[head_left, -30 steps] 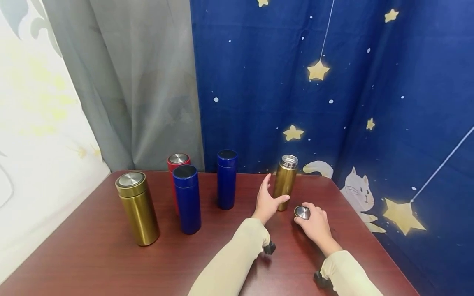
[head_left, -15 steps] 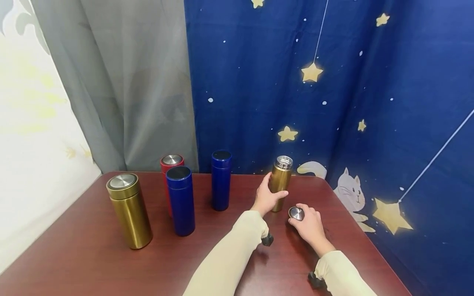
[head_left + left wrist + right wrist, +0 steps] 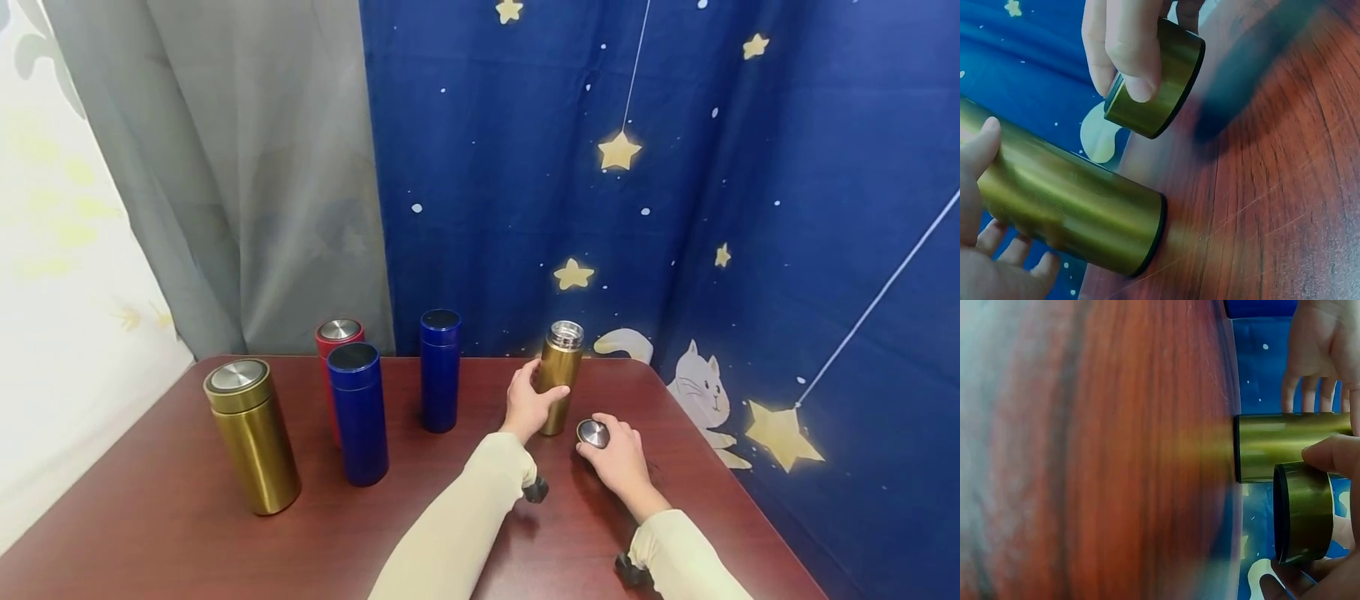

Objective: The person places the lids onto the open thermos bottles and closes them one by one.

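A gold vacuum flask stands upright towards the right of the table, its steel neck and mouth uncovered. My left hand grips it round the body, thumb in front and fingers on the far side; the left wrist view shows the thumb lying along the gold wall. Just right of the flask, my right hand pinches the gold lid with its steel top up. In the left wrist view the lid hangs over the tabletop, apart from the flask. The lid's inside is hidden.
Further left stand a blue flask, a second blue flask, a red flask partly behind it, and a wider gold flask, all with lids on. The wooden table's far edge meets a starry blue curtain.
The left hand has moved in from beside the gold flask and now grips it. The right hand still holds the lid. The head view has turned a little to the right.
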Motion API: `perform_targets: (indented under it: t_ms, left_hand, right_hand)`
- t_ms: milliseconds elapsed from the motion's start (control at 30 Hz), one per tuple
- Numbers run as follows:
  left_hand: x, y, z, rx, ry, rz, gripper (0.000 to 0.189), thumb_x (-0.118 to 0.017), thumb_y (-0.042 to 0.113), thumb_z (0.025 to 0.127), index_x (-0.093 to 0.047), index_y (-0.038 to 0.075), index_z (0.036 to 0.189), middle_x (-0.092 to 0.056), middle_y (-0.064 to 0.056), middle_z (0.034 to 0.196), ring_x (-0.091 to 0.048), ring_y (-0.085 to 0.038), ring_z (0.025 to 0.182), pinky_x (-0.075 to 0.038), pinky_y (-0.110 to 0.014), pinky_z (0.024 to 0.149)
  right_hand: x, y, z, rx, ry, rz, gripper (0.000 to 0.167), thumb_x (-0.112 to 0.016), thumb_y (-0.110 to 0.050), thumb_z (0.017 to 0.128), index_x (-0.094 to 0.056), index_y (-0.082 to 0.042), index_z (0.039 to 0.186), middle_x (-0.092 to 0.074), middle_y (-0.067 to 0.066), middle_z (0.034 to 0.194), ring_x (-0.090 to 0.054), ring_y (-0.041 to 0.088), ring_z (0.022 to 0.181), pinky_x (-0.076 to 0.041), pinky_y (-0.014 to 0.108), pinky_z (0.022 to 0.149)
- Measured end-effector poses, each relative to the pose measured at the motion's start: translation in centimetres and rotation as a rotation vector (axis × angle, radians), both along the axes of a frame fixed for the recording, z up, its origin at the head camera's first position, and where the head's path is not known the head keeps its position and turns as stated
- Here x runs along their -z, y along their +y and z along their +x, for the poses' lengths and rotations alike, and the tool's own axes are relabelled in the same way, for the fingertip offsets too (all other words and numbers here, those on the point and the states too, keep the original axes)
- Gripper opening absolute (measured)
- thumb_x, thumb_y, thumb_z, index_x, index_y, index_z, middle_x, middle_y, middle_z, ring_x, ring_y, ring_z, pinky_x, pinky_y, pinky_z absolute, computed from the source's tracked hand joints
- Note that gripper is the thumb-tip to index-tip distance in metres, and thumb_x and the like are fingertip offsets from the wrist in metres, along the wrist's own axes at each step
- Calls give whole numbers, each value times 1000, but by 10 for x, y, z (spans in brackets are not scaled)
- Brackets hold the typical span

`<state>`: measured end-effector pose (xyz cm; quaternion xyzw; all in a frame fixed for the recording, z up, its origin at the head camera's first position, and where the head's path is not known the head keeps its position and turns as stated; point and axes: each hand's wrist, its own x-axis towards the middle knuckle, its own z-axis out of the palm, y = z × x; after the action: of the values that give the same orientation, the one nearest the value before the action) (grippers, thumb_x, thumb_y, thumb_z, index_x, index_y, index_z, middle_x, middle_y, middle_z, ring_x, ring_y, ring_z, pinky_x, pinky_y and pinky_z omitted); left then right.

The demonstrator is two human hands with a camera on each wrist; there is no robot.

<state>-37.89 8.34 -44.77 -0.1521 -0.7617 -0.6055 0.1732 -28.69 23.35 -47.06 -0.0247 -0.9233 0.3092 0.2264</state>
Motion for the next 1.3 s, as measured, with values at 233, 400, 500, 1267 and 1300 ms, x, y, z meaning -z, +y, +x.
perform_targets:
  t_ms: [233,400,500,1267,1300]
  left_hand:
    - [1,0,0,75,-35,72,66,-83,19,77,-53,3,133,-63,-15,125,-59,-25,114,-47,-40,97]
    - [0,-1,2,90,-23,61,66,-84,20,77,-54,4,133,-63,-14,124,-60,-25,113,-48,-40,96]
    - [1,-3,5,100,-23,56,66,-84,21,77,-54,5,133,-63,-14,124,-60,-25,113,-48,-41,95]
    - [9,-17,16,88,-8,32,71,-85,29,75,-53,11,135,-62,-7,122,-59,-23,110,-48,-42,94]
    - [9,-17,16,95,-10,41,70,-85,29,75,-53,11,135,-63,-7,122,-60,-23,109,-48,-42,93]
  right_hand:
    - [0,-2,3,-14,87,-53,55,-77,-25,80,-60,-3,127,-60,22,114,-48,37,103,-41,50,86]
    - [-1,-1,2,-19,197,-92,54,-79,-27,79,-62,-6,126,-62,19,113,-49,33,103,-42,48,86]
    - [-2,-2,3,-37,253,-117,53,-80,-26,79,-64,-7,125,-63,16,112,-50,31,103,-41,48,86]
    - [-3,-13,-1,-156,602,-121,47,-80,-17,77,-68,-9,122,-67,10,102,-52,23,92,-39,30,76]
    - [-3,-13,-1,-159,613,-117,47,-80,-16,77,-68,-8,122,-67,10,101,-52,23,92,-39,30,76]
